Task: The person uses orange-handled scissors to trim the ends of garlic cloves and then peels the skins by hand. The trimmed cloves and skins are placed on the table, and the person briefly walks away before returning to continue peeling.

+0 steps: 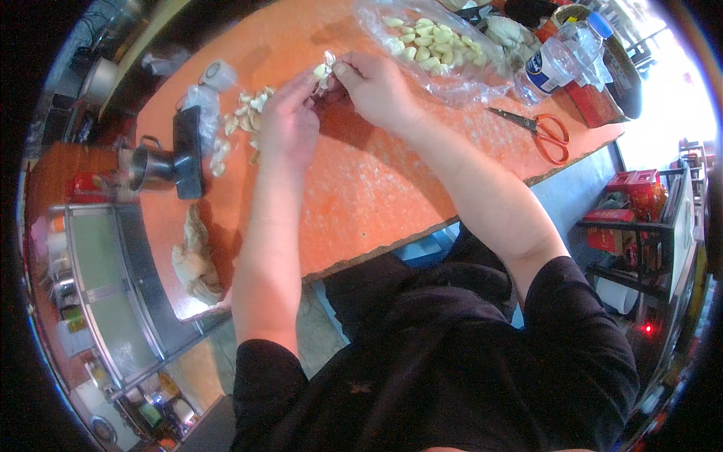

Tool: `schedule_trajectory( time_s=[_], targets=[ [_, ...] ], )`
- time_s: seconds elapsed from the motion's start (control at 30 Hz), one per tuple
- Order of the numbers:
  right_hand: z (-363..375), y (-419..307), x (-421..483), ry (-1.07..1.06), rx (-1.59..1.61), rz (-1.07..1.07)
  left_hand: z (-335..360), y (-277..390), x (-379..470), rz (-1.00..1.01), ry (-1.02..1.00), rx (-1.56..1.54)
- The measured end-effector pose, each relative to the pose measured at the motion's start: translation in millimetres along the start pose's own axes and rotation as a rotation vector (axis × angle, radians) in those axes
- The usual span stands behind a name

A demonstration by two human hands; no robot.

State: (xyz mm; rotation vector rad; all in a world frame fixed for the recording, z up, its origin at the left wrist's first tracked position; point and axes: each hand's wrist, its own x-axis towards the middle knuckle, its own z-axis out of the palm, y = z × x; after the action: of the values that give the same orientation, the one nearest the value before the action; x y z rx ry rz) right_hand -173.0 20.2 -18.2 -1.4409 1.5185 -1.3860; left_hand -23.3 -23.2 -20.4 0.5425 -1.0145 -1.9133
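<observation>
Both my hands meet over the far part of an orange tabletop (350,209). A pale garlic clove (319,72) sits at the fingertips of my left hand (292,116). My right hand (375,85) pinches the loose white papery skin (329,58) beside that clove. Just left of my left hand lies a pile of unpeeled garlic cloves (245,117), partly hidden by the hand. Beyond my right hand, several peeled garlic cloves (432,42) rest on a clear plastic bag (390,34).
Orange-handled scissors (551,135) lie at the right, near a clear plastic bottle (559,62) with a blue cap. A metal cup (152,166), a black object (188,150), a white roll (219,75) and a crumpled cloth (196,263) are at the left. The table's front edge is rough.
</observation>
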Motion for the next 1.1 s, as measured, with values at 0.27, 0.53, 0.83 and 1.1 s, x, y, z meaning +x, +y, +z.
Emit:
schedule_trajectory(
  time_s=[0.27,0.53,0.83,1.1],
  targets=[
    [-7,-10,-5,-0.038,0.453,0.291,4,-3,0,0.095,0.043,-0.016],
    [-20,-29,-7,-0.015,0.351,0.266,-9,6,1,0.002,0.144,-0.196],
    [-9,-3,-5,-0.276,0.387,0.35,44,24,-3,0.284,0.148,0.737],
    [1,11,3,-0.451,0.276,0.141,111,0,69,0.402,-0.14,1.338]
  ],
)
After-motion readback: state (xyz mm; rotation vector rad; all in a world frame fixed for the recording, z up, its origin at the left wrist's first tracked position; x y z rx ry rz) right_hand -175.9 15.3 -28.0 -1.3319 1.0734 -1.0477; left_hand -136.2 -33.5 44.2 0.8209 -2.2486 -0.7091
